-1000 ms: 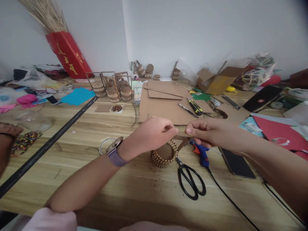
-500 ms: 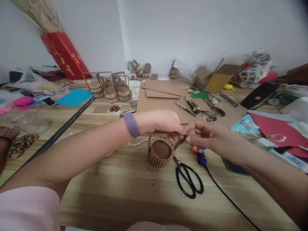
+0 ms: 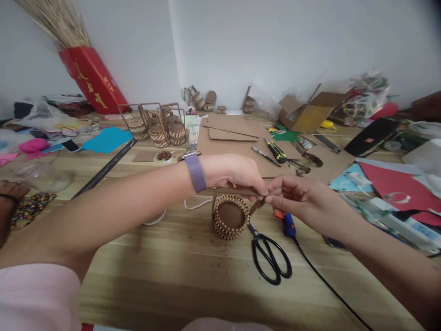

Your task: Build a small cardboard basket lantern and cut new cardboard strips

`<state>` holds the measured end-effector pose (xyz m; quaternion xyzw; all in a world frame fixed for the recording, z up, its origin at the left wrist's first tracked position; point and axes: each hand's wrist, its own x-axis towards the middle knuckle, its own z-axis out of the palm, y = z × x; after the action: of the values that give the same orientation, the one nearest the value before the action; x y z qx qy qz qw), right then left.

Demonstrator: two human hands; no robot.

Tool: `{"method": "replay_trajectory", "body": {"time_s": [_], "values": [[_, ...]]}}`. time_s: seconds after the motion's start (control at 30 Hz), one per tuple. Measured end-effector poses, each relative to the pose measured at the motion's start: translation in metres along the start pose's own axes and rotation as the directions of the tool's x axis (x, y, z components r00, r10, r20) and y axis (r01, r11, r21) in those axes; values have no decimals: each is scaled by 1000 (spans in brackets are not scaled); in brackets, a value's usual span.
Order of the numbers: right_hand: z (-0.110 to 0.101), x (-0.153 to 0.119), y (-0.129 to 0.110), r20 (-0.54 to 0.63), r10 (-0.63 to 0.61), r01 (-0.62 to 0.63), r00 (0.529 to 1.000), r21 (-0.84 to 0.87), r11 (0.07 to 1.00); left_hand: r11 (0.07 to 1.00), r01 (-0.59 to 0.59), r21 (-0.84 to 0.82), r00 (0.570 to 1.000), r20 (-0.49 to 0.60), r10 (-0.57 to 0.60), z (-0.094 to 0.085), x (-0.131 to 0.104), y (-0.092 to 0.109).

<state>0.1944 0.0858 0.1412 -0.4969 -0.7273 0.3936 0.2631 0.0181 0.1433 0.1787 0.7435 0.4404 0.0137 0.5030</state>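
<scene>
A small round basket (image 3: 231, 216) of light sticks and brown cardboard stands on the wooden table, with a cardboard handle (image 3: 237, 191) rising over it. My left hand (image 3: 241, 172), reaching in above the basket, pinches the handle at its right corner. Close against it, my right hand (image 3: 291, 195) pinches the same corner from the right. Black-handled scissors (image 3: 270, 257) lie right of the basket, their blades partly hidden by it. Behind them, below my right hand, is a blue tool (image 3: 288, 225) with a black cord.
Finished small baskets (image 3: 158, 128) stand at the back left, near a bowl of brown beads (image 3: 164, 156). Cardboard sheets (image 3: 227, 128), a yellow-black cutter (image 3: 276, 151) and a pen lie behind my hands. Another person's hand (image 3: 13, 189) is at the far left. A power strip (image 3: 403, 223) lies right.
My left wrist and forearm have shifted slightly right and up. Both hands still pinch the handle's corner, and the fingers of my right hand near the blue tool have drawn in.
</scene>
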Motion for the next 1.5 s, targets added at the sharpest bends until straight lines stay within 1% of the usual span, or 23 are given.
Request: {"method": "replay_trajectory", "body": {"time_s": [0.1,0.2,0.33,0.4,0.43,0.47,0.5,0.53,0.57,0.6,0.63,0.67,0.73,0.77,0.83,0.93,1.0,1.1,1.2,1.3,1.4,1.5], "values": [[1,0,0,-3,-11,11,1000,-18,1000,998,-30,47,1000,-1,30,1,2,0],[0,0,-1,11,-20,21,1000,-23,1000,995,-33,92,999,-22,36,3,3,0],[-2,3,-4,26,7,-7,1000,7,1000,984,-61,169,993,-89,77,-1,-6,-2],[-4,5,-5,31,49,-50,998,30,998,982,-123,145,973,-178,148,-2,-14,-10],[-5,6,-6,36,71,-73,997,45,996,981,-172,92,943,-272,191,-1,-17,-16],[-6,8,-6,40,91,-93,995,59,994,973,-229,2,906,-366,213,1,-21,-24],[-6,9,-6,46,105,-108,993,72,992,952,-283,-114,863,-463,201,5,-23,-34],[-7,10,-5,53,115,-119,992,83,989,919,-333,-212,824,-539,175,11,-24,-44],[-7,11,-5,60,123,-128,991,91,988,884,-370,-287,796,-589,141,18,-25,-55],[-8,12,-4,68,132,-138,989,98,986,854,-397,-337,757,-646,96,26,-25,-65],[-9,12,-4,78,141,-149,987,107,983,843,-403,-357,720,-692,52,34,-24,-73],[-9,12,-5,88,150,-160,985,119,980,835,-405,-373,723,-689,43,42,-23,-79],[-11,11,-7,108,172,-187,979,145,972,807,-424,-412,736,-676,41,55,-21,-85],[-12,11,-9,119,186,-203,975,155,967,790,-435,-433,744,-667,44,60,-20,-85],[-14,10,-14,135,215,-235,967,158,959,752,-461,-471,748,-663,43,66,-17,-82],[-15,11,-19,124,240,-256,963,129,958,719,-484,-499,734,-678,23,70,-14,-77],[-15,13,-20,113,250,-262,962,99,960,720,-480,-502,720,-694,-3,70,-12,-75],[-16,16,-21,131,261,-270,956,53,961,727,-464,-505,704,-709,-43,71,-12,-74],[-18,20,-24,178,265,-276,948,43,960,699,-485,-525,688,-722,-66,72,-13,-73],[-19,23,-28,236,266,-287,934,56,956,619,-570,-541,670,-742,-31,74,-10,-73],[-22,27,-28,309,266,-300,913,65,952,541,-644,-541,643,-766,0,77,-6,-75],[-25,31,-28,379,277,-323,883,62,944,524,-660,-538,625,-780,-13,79,-3,-77]]}}
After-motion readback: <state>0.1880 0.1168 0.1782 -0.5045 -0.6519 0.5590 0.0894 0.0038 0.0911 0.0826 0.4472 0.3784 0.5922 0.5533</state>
